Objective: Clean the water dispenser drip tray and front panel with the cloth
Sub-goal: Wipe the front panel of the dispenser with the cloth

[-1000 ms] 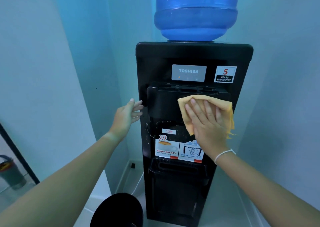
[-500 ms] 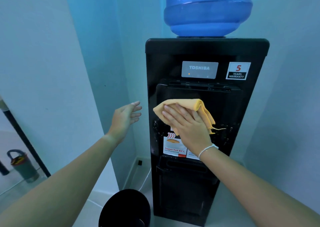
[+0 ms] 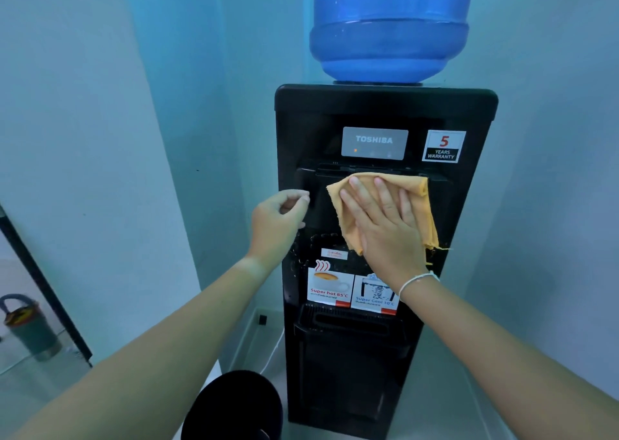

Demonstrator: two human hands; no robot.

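Cloth point(image 3: 415, 201) pressed flat on front panel point(image 3: 469, 211) by open right hand point(image 3: 385, 225); left hand point(image 3: 278, 218) loosely curled, empty. Drip tray point(image 3: 351, 320) next, lower, seemingly untouched.

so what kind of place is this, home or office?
Can't tell for sure; likely a utility corner of a home or small office. A bottle-fed water dispenser stands between plain walls, a dark bin sits on the floor beside it, and a tumbler stands past a glass door at left.
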